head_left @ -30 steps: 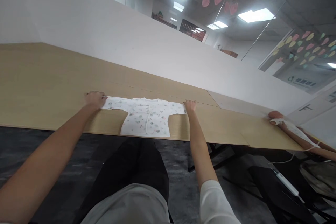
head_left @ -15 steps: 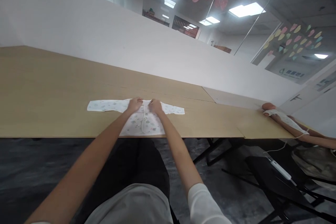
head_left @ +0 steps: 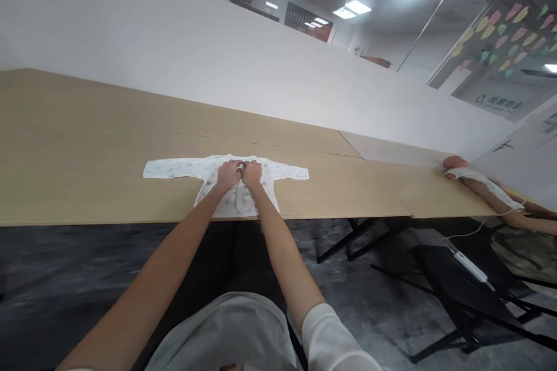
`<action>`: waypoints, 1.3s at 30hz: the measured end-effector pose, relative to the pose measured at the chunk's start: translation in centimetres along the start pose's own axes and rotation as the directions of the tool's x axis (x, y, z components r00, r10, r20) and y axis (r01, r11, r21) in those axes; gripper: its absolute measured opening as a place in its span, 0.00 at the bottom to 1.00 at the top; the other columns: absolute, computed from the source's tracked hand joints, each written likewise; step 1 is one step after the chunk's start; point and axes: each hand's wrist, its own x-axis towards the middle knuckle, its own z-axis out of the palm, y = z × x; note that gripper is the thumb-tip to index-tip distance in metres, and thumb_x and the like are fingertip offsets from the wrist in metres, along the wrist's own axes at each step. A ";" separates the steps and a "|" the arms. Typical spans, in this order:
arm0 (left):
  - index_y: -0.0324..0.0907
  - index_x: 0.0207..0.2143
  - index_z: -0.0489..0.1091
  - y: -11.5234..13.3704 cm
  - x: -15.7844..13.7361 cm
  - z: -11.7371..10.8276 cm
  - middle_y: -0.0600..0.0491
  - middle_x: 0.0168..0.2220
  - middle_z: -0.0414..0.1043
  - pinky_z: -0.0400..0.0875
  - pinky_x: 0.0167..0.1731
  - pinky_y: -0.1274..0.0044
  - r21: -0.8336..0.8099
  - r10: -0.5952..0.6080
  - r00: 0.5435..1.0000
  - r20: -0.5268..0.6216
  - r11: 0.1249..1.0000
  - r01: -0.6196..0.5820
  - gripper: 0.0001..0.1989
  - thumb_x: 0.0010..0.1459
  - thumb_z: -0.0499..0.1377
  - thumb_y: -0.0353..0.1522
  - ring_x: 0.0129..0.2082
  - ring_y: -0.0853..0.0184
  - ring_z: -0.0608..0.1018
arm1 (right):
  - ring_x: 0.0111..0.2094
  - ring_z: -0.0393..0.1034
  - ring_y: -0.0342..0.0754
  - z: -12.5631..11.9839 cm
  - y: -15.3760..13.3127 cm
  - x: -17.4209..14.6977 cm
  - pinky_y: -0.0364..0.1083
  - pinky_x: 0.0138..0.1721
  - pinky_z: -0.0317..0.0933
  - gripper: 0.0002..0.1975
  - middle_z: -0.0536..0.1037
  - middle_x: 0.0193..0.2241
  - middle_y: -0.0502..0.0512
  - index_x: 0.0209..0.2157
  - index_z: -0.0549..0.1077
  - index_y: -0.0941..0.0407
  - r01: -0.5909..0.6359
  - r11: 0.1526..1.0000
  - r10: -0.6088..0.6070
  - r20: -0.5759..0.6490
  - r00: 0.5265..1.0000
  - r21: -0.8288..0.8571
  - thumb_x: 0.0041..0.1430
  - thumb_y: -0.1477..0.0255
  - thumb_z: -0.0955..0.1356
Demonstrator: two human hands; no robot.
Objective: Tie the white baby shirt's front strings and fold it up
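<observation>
A small white baby shirt [head_left: 247,204] with a scattered print lies front up on the table, both sleeves spread to the sides. Its hem is close to the table's near edge. My left hand [head_left: 229,175] and my right hand [head_left: 252,174] meet at the upper chest, over the front opening. The fingers of both are bent in and closed on the fabric at the opening's edges. The exact grip between the fingertips is partly hidden. Below the hands, a rounded flap of the front shows.
The long wooden table [head_left: 87,145] runs along a white partition [head_left: 209,64] with glass above. At far right a person's hand [head_left: 476,186] rests by a white garment and a round brown doll-like head [head_left: 455,162]. A black chair [head_left: 448,278] holds a white power strip [head_left: 470,266].
My hands have come closer together and moved down from the neckline to the chest. The shirt's collar area now shows above them. The view has shifted slightly.
</observation>
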 end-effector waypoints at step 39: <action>0.45 0.50 0.70 -0.6 -0.1 0.3 0.54 0.40 0.80 0.67 0.41 0.75 -0.383 -0.127 0.988 -0.093 0.920 0.083 0.18 0.56 0.54 0.31 0.35 0.64 0.77 | 0.46 0.74 0.51 0.3 0.8 -0.3 0.45 0.49 0.64 0.15 0.83 0.42 0.61 0.44 0.81 0.59 0.122 0.987 -0.111 -0.100 0.989 0.106 0.66 0.78 0.63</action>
